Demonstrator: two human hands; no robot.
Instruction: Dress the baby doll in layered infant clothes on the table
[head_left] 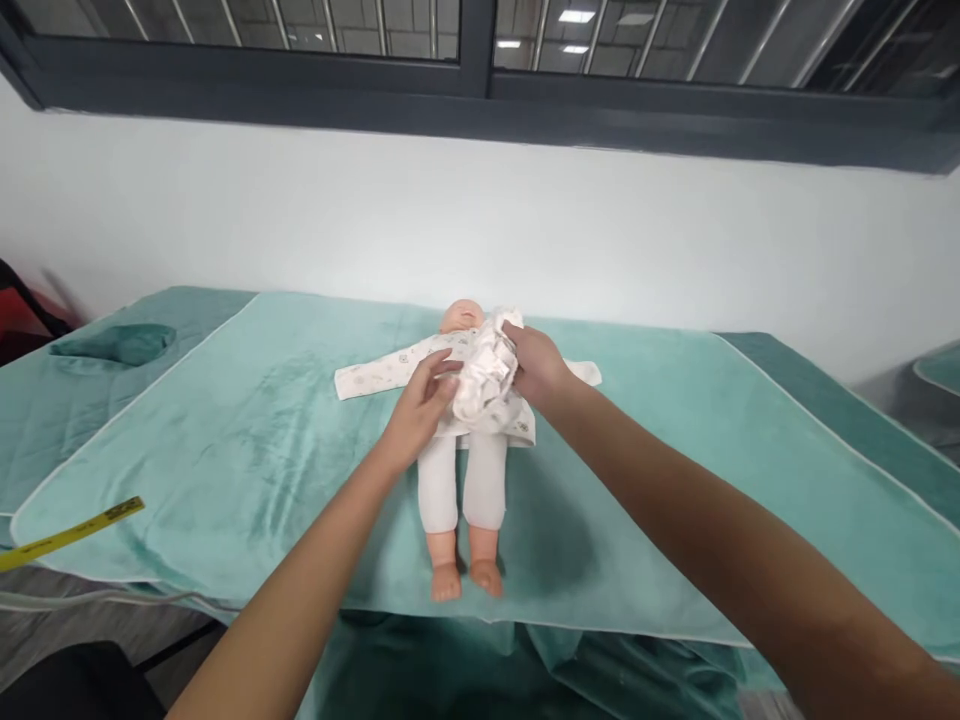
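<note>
A baby doll (446,580) lies on its back on the green cover, feet toward me. It wears a white printed long-sleeved top (382,375) and white leggings (437,485). Over the doll's chest, my right hand (536,365) grips a bunched white printed garment (487,370); its kind is hidden by the folds. My left hand (427,400) is just left of that bundle, fingers bent loosely and thumb apart, with nothing visible between them. Whether its fingertips touch the fabric I cannot tell. The bundle covers part of the top, and my right hand hides some of the far sleeve.
The light green velvety cover (247,440) spreads over a bed against a white wall (375,220). A dark-framed window (480,90) runs above. Yellow tape (75,532) sticks in at the left edge. A folded green piece (112,343) lies at the far left.
</note>
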